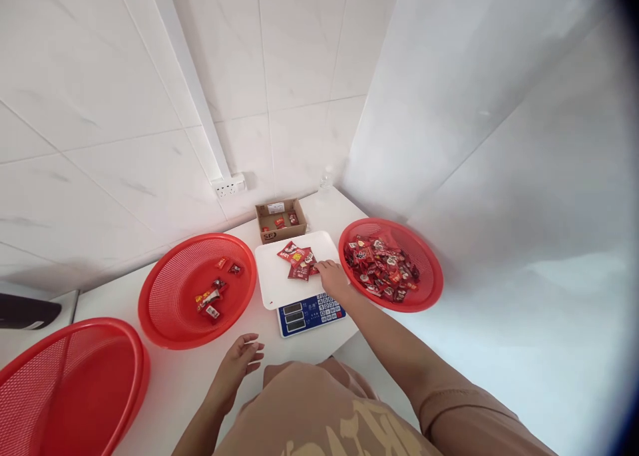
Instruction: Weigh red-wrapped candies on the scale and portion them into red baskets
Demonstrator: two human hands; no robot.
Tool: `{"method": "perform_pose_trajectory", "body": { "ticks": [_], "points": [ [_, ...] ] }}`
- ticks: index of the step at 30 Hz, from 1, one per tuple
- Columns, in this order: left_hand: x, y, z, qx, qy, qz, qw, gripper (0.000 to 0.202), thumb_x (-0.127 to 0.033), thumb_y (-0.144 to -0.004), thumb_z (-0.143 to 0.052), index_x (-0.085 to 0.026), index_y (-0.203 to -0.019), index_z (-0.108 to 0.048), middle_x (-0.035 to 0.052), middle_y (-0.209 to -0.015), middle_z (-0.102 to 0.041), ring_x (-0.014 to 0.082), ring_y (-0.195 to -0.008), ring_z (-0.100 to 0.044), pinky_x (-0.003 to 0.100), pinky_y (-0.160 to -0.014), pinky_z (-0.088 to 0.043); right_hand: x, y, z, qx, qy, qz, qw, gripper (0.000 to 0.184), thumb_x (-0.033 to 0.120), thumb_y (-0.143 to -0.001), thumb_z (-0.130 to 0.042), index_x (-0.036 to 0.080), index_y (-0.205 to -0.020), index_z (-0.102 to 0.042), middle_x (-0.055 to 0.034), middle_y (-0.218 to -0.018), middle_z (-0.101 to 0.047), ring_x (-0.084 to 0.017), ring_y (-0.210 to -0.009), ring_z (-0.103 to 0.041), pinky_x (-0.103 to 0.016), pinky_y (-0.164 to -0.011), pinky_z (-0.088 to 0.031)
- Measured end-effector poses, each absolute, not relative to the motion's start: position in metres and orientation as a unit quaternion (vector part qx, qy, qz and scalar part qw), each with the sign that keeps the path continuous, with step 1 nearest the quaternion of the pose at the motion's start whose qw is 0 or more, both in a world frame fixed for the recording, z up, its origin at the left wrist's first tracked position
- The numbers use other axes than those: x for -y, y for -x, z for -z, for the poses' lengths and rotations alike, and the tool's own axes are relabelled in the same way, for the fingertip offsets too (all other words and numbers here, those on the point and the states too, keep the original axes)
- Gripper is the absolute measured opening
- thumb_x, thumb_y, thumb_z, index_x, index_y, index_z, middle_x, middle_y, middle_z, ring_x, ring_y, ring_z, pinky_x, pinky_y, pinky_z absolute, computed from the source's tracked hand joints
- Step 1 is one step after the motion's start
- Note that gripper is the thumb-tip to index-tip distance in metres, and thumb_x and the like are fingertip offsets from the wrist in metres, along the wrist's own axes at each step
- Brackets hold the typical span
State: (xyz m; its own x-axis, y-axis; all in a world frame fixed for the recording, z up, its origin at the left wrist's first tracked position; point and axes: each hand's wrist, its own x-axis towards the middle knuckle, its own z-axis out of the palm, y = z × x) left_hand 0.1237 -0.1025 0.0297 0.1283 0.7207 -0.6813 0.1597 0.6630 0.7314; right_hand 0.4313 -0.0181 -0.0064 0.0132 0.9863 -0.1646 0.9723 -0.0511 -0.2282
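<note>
My right hand (pixel 332 276) reaches over the white tray (pixel 268 279) of a scale, its fingertips closed at the edge of a red snack packet (pixel 313 269). Other small packets (pixel 298 256) lie overlapped beside it, in red and dark red wrappers. Below the tray shows the scale's blue panel (pixel 312 315), with number keys and dark displays. My left hand (pixel 242 357) hovers by the near edge of the table, left of the scale, fingers apart and holding nothing. To the right, a red plastic basket (pixel 433 276) holds a heap of similar packets (pixel 384 263).
Left of the scale, another red basket (pixel 150 309) holds several packets (pixel 212 299). A third red basket (pixel 134 369) stands at the near left. Behind the scale sits a cardboard box (pixel 280 233) with packets inside. A clear bottle (pixel 326 180) stands at the back corner.
</note>
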Motion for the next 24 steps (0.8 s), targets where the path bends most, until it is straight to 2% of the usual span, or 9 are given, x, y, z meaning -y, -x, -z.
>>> {"method": "perform_pose_trajectory", "body": {
  "ticks": [3,6,8,10,12,15,18,21,24],
  "points": [
    [0.101,-0.117,-0.029,-0.644,-0.356,-0.224,0.639,0.054,-0.053,-0.06,-0.073,-0.019,-0.1,-0.06,0.011,-0.099,-0.069,0.0246,-0.092,-0.067,0.038,-0.083,-0.052,0.028,-0.444,0.008,0.676,0.715,-0.161,0.076,0.042,0.01,-0.09,-0.033,0.016,-0.124,-0.056,-0.0118,-0.121,-0.063,-0.023,-0.114,-0.049,-0.035,-0.097,-0.035],
    [0.094,-0.111,-0.03,-0.66,-0.367,-0.241,0.61,0.053,-0.051,-0.06,-0.072,-0.018,-0.099,-0.059,0.0104,-0.097,-0.069,0.025,-0.091,-0.067,0.041,-0.086,-0.052,0.038,-0.466,0.009,0.61,0.749,-0.179,0.19,0.041,0.02,-0.093,-0.03,0.015,-0.125,-0.055,-0.0117,-0.12,-0.063,-0.023,-0.113,-0.052,-0.034,-0.099,-0.037],
    [0.089,-0.107,-0.03,-0.668,-0.379,-0.252,0.589,0.051,-0.05,-0.062,-0.07,-0.018,-0.099,-0.058,0.0103,-0.097,-0.069,0.0255,-0.092,-0.067,0.042,-0.087,-0.052,0.045,-0.484,0.009,0.528,0.789,-0.159,0.27,0.045,0.028,-0.094,-0.028,0.014,-0.132,-0.048,-0.0128,-0.129,-0.057,-0.023,-0.119,-0.049,-0.037,-0.102,-0.036],
    [0.083,-0.103,-0.03,-0.68,-0.401,-0.265,0.554,0.047,-0.049,-0.066,-0.065,-0.018,-0.101,-0.056,0.0109,-0.101,-0.067,0.0264,-0.096,-0.065,0.042,-0.089,-0.051,0.053,-0.5,0.01,0.453,0.827,-0.12,0.312,0.056,0.033,-0.093,-0.03,0.01,-0.143,-0.032,-0.016,-0.143,-0.043,-0.025,-0.131,-0.039,-0.039,-0.107,-0.032],
    [0.077,-0.098,-0.03,-0.705,-0.439,-0.273,0.486,0.044,-0.047,-0.071,-0.058,-0.02,-0.106,-0.054,0.0123,-0.114,-0.063,0.0277,-0.105,-0.061,0.043,-0.092,-0.049,0.065,-0.51,0.012,0.425,0.851,-0.098,0.293,0.068,0.036,-0.09,-0.036,0.004,-0.147,-0.019,-0.0196,-0.152,-0.028,-0.027,-0.139,-0.026,-0.042,-0.111,-0.026],
    [0.068,-0.086,-0.03,-0.734,-0.517,-0.258,0.357,0.05,-0.045,-0.077,-0.049,-0.019,-0.12,-0.049,0.0153,-0.131,-0.053,0.031,-0.12,-0.052,0.046,-0.099,-0.044,0.086,-0.509,0.019,0.437,0.872,-0.133,0.177,0.066,0.037,-0.09,-0.04,0.007,-0.146,-0.024,-0.0182,-0.153,-0.027,-0.03,-0.142,-0.017,-0.051,-0.112,-0.019],
    [0.059,-0.073,-0.031,-0.739,-0.575,-0.234,0.262,0.06,-0.045,-0.078,-0.045,-0.012,-0.129,-0.044,0.0202,-0.134,-0.051,0.0339,-0.128,-0.043,0.049,-0.105,-0.037,0.105,-0.498,0.028,0.452,0.872,-0.172,0.071,0.051,0.036,-0.094,-0.034,0.018,-0.142,-0.037,-0.0142,-0.143,-0.045,-0.03,-0.138,-0.028,-0.059,-0.109,-0.015],
    [0.054,-0.06,-0.033,-0.759,-0.573,-0.228,0.21,0.07,-0.043,-0.075,-0.046,-0.005,-0.134,-0.04,0.0263,-0.141,-0.041,0.0371,-0.136,-0.032,0.051,-0.111,-0.028,0.115,-0.492,0.034,0.478,0.865,-0.15,0.038,0.047,0.032,-0.097,-0.026,0.018,-0.139,-0.043,-0.0153,-0.13,-0.057,-0.027,-0.125,-0.046,-0.053,-0.107,-0.02],
    [0.052,-0.04,-0.036,-0.8,-0.537,-0.213,0.164,0.078,-0.048,-0.077,-0.045,-0.003,-0.14,-0.032,0.0294,-0.15,-0.023,0.0415,-0.142,-0.015,0.057,-0.113,-0.017,0.118,-0.491,0.035,0.49,0.862,-0.124,0.043,0.047,0.032,-0.097,-0.025,0.018,-0.136,-0.046,-0.0154,-0.126,-0.061,-0.026,-0.117,-0.052,-0.046,-0.103,-0.026]
  ]
}}
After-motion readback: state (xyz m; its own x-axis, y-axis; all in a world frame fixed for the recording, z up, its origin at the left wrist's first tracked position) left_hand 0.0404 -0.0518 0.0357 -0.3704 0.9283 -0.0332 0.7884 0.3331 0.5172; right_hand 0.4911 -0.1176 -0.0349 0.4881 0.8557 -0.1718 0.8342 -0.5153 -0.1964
